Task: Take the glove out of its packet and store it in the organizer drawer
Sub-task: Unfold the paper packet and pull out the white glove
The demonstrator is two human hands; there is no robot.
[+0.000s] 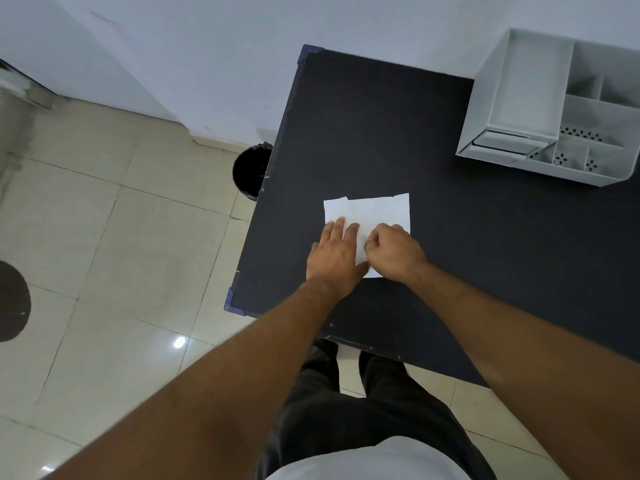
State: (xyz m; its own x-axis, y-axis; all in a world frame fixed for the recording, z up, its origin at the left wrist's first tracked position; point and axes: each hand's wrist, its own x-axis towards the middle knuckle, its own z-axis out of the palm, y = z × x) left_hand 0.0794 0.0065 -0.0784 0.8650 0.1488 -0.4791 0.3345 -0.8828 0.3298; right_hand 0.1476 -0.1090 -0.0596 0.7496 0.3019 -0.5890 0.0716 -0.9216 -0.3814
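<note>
While left hand (334, 252) lies flat on packet (367, 216) | right hand (393, 249) fingers seemingly pinch its near edge | table (450, 254) bare around.

A plain indoor room, most like a simple office or workroom. A dark table (433, 161) with blue corner guards (232, 303) stands against a bare pale wall (214, 57) at 12 o'clock. A white desk organizer (512, 109) sits at 2 o'clock. Glossy cream floor tiles (114, 237) spread toward 9 o'clock, and a black bin (250, 173) stands beside the table's left edge.
</note>
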